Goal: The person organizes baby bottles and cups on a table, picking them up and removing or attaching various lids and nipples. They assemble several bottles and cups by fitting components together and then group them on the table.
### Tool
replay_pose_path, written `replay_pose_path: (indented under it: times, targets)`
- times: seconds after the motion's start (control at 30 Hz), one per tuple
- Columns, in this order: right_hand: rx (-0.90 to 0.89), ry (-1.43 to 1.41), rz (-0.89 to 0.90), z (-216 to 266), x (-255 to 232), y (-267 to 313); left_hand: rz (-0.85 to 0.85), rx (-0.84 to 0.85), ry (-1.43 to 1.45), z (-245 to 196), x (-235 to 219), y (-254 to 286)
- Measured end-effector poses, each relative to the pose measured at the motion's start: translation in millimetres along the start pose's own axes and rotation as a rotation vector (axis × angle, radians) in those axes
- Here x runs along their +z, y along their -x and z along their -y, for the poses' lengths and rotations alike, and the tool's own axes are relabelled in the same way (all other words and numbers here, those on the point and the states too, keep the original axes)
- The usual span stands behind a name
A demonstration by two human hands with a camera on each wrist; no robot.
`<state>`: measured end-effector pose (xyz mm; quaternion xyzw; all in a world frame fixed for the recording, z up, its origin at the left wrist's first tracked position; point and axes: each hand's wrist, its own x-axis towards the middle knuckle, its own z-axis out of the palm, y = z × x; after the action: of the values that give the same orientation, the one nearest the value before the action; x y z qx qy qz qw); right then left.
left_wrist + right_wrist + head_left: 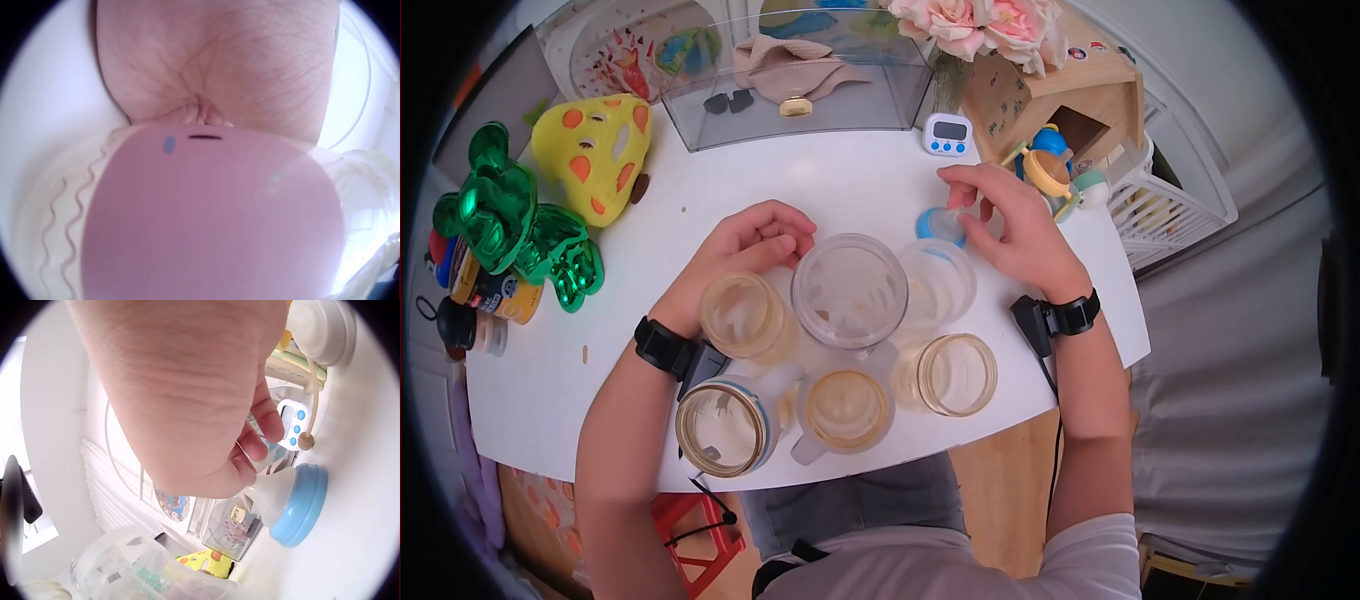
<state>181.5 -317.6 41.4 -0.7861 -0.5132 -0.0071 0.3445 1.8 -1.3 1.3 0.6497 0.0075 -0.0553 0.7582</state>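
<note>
In the head view, several clear glass or plastic vessels stand grouped, including a large round one [850,292], an amber-rimmed jar [742,315] and a handled mug [846,410]. My left hand [750,240] rests loosely curled behind the amber-rimmed jar, holding nothing visible; its palm side [212,62] fills the top of the left wrist view. My right hand [1015,225] is beside a blue-ringed bottle teat [940,227], fingers loosely bent. In the right wrist view the thumb is at the tip of the teat [299,503]; whether it touches cannot be told.
Behind are a clear bin [800,105], a small timer [947,134] and a wooden house [1060,90] with toys before it. A green foil balloon [510,215] and a yellow spotted plush [592,155] lie left. The table's front edge is close to the jars.
</note>
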Motion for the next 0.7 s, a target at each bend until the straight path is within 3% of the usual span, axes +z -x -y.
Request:
replay_pose_path:
  times: [0.7]
  targets:
    - [0.028,0.022,-0.025,-0.6,1.8,-1.2,-0.006,0.009,-0.013,1.1,-1.5,-1.0]
